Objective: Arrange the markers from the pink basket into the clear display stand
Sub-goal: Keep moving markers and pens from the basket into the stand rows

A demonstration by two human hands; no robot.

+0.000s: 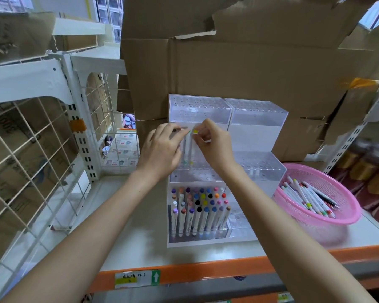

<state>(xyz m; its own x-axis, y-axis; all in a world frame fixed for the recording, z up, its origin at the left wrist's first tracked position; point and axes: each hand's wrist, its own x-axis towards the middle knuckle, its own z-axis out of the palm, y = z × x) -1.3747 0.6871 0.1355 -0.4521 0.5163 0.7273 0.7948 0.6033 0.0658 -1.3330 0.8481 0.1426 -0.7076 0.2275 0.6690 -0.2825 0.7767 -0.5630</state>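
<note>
A clear tiered display stand (258, 119) sits on the shelf against the cardboard. Its lowest tier holds several white markers (198, 212) with coloured caps. Over the middle tier, my right hand (212, 147) pinches the top of a yellow-capped marker (193, 147) standing upright in a hole. My left hand (162, 150) is beside it, fingers curled near a green-tipped marker (186, 149); whether it holds that one is unclear. The pink basket (337, 217) at the right holds several more white markers (306, 195).
Large cardboard boxes (239, 62) stand right behind the stand. A white wire-grid rack (42, 149) closes off the left side. The shelf's orange front edge (206, 270) carries a label with a green arrow. Brown jars (368, 169) fill the shelf at far right.
</note>
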